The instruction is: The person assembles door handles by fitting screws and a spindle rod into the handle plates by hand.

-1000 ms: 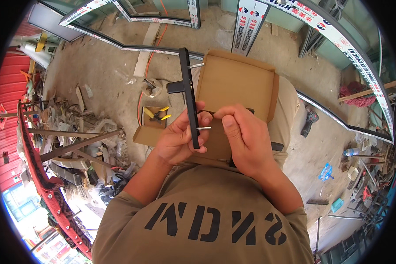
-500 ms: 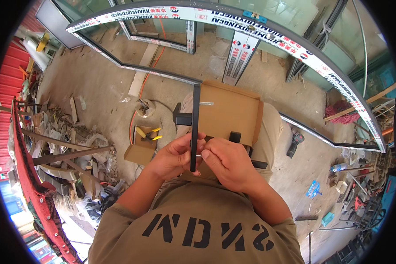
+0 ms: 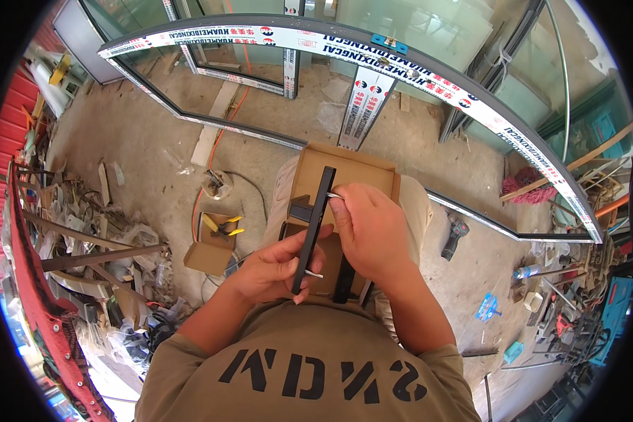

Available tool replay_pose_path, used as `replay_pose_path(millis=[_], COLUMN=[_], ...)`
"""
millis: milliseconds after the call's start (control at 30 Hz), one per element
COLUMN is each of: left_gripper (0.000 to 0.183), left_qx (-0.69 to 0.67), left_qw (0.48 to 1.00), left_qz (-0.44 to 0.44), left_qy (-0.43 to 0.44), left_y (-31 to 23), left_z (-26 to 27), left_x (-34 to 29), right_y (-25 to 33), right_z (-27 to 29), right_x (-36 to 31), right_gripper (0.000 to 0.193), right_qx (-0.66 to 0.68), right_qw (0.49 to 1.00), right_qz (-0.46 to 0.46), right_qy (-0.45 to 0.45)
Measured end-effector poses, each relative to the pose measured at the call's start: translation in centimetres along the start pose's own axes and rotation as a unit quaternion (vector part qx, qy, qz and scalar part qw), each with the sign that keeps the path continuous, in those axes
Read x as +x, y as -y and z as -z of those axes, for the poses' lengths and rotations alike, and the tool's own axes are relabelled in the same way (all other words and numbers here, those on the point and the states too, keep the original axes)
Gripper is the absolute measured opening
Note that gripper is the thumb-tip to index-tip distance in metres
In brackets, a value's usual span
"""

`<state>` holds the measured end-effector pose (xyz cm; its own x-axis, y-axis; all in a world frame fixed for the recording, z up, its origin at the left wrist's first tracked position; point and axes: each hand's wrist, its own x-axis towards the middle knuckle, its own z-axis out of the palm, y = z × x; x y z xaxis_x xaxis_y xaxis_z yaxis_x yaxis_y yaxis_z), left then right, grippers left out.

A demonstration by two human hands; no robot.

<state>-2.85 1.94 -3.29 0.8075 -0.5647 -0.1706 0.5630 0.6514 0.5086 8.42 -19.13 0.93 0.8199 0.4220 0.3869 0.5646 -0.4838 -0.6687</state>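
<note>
A long black handle plate [image 3: 314,228], with a block-shaped stem [image 3: 301,210] on its left side, is held slightly tilted over my lap. My left hand [image 3: 264,271] grips its lower part between thumb and fingers. Near the plate's top, a silver screw [image 3: 335,195] sticks out to the right, pinched by my right hand [image 3: 369,225]. A second screw [image 3: 314,273] juts from the lower end, untouched by the right hand. Beneath them an open cardboard box [image 3: 348,163] rests on my lap, with another black handle part [image 3: 344,278] in it, partly hidden.
Left of my legs are a small cardboard box [image 3: 202,259] with yellow-handled pliers [image 3: 221,226] and a round container [image 3: 216,184]. A drill [image 3: 456,237] lies on the floor at right. A large wrapped window frame [image 3: 344,46] spans the far side. Scrap piles line the left.
My right hand has moved from the lower screw up to the upper one. The plate has tilted, its top leaning right. The view has shifted slightly.
</note>
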Motion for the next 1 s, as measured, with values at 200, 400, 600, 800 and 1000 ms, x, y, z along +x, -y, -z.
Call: replay_pose_path(millis=[200, 400, 600, 800, 1000], left_gripper=[0.07, 0.064, 0.062, 0.068, 0.062], left_qx=[0.156, 0.205, 0.23, 0.266, 0.276], left_qw=[0.978, 0.958, 0.949, 0.943, 0.938], left_qz=[-0.019, -0.055, -0.085, -0.092, -0.112], left_qy=[-0.139, -0.191, -0.199, -0.178, -0.177], left_y=[-0.6, 1.1, 1.1, -0.1, -0.5], left_z=[-3.2, -4.3, -4.9, -3.7, -3.2], left_x=[0.1, 0.9, 1.4, 2.0, 2.1], right_y=[-0.1, 0.3, -0.1, -1.0, -0.9], right_z=[-0.8, -1.5, -1.4, 0.3, 1.1], right_x=[-0.8, -0.9, -0.7, 0.6, 0.9], right_gripper=[0.015, 0.017, 0.014, 0.02, 0.032], right_qx=[-0.012, 0.007, -0.03, -0.029, -0.018], right_qw=[1.0, 0.999, 0.999, 0.998, 1.0], right_qz=[0.013, -0.011, 0.014, 0.049, 0.014], right_qy=[-0.006, -0.037, -0.038, 0.001, 0.013])
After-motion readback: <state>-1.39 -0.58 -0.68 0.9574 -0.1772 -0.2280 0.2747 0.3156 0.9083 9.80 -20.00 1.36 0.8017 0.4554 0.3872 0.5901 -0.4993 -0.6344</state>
